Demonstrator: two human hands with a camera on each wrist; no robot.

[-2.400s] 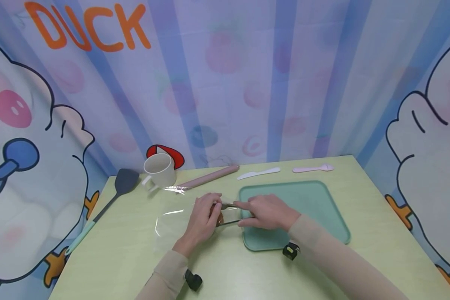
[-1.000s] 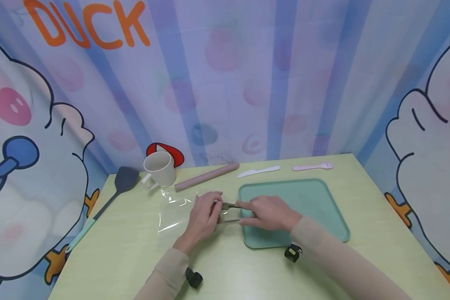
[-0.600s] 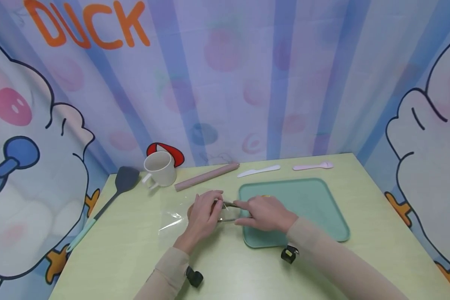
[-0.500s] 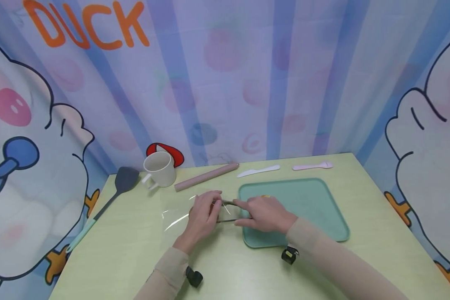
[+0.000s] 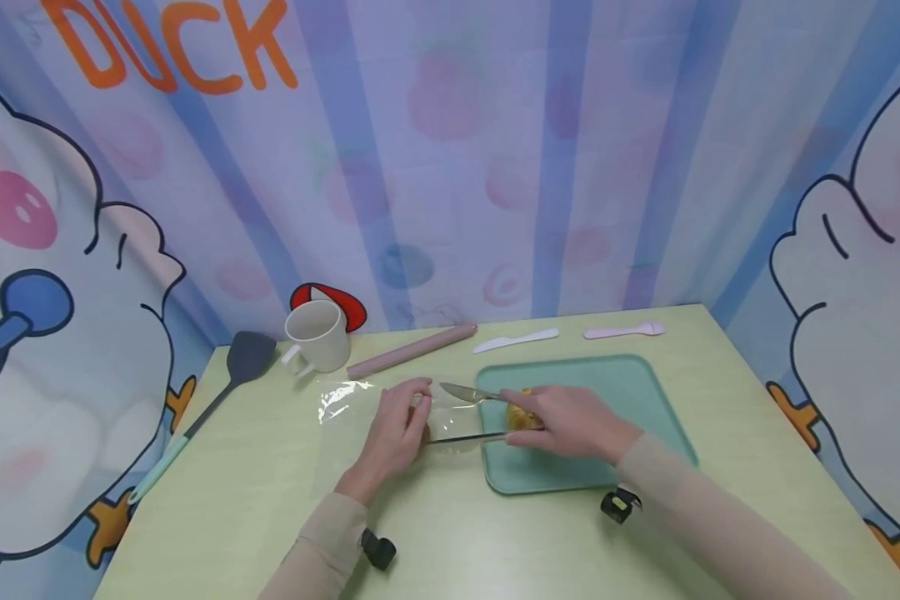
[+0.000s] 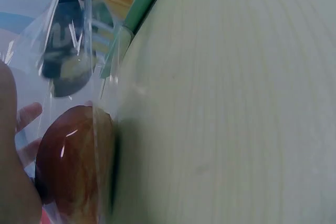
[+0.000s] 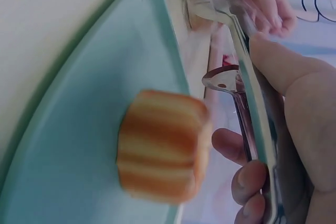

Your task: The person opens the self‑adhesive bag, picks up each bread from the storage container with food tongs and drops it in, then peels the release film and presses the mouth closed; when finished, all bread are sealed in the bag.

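Note:
My left hand (image 5: 396, 429) holds a clear plastic bag (image 5: 345, 408) on the table. Inside the bag is a glossy brown bread roll (image 6: 73, 166), mostly hidden under that hand in the head view. Metal serving tongs (image 7: 254, 108), one end a fork and the other spoon-like, are gripped by my right hand (image 5: 570, 421). Their arms stand spread apart, with the tips overlapping the bag's right part in the head view and nothing between them. A square golden-striped bread (image 7: 163, 148) sits on the green tray (image 5: 607, 383), partly behind my right hand.
Along the back lie a pink rod (image 5: 412, 352), a white plastic knife (image 5: 516, 340) and a pink spoon-like utensil (image 5: 624, 331). A white mug (image 5: 318, 337) stands back left, beside a dark spatula (image 5: 249, 358) with a mint handle.
My right hand has moved right over the tray, drawing the tongs away from my left hand, and their arms have spread. The bread on the tray shows more. My left hand has shifted slightly left.

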